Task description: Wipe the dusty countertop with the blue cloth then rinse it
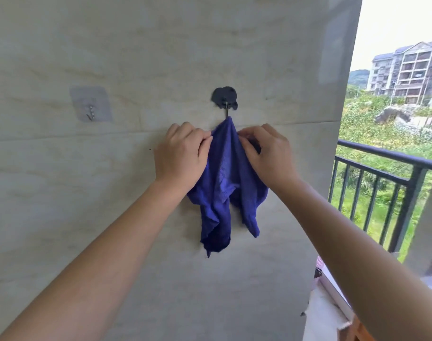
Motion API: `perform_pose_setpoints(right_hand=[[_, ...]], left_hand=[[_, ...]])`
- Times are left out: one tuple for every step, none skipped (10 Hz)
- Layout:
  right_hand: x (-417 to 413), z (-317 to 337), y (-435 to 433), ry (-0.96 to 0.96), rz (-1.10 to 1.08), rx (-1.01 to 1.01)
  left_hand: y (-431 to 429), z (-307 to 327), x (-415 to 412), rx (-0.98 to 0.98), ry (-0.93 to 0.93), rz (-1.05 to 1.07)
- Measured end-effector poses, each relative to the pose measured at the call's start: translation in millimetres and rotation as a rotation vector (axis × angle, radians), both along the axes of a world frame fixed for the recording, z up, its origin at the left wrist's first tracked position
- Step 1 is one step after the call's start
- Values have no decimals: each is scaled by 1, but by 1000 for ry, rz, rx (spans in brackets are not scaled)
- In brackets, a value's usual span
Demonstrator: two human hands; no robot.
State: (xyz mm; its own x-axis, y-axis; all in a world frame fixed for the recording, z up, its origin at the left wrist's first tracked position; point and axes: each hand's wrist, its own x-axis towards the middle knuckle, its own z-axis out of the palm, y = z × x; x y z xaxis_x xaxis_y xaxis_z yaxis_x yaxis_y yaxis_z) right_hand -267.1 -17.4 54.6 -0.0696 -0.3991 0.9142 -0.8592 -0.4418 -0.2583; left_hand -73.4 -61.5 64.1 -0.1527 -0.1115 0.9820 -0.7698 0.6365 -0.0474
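The blue cloth (224,193) hangs by 1 corner from the dark hook (225,99) on smooth, marbled wall tiles (62,180), its soft, frayed folds drooping below the hook. The left hand (183,156) and the right hand (266,156) pinch its upper edges just below the hook, 1 on either side. A clear adhesive hook (91,104) sits well left of the dark hook, and a black barred railing (382,183) stands far to its right.
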Motion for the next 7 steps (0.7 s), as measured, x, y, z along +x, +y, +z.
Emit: perform_pose_setpoints(right_hand=[[0,-8,-1,-37,7,-22],[2,-9,-1,-51,-8,-23],[3,-13,0,-71,-10,-1],[7,-16,4,-103,-6,36],[7,-22,10,-111,-23,105],[11,-27,27,-92,-59,187],[12,-21,67,-127,-3,35]], left_hand=[[1,-7,-5,26,32,-12],[2,-8,-7,19,35,-24],[1,-11,-6,9,31,-35],[-1,-16,-4,25,33,-42],[2,-29,-2,39,24,-37],[5,-42,8,23,3,-21],[21,-94,33,121,9,-63]])
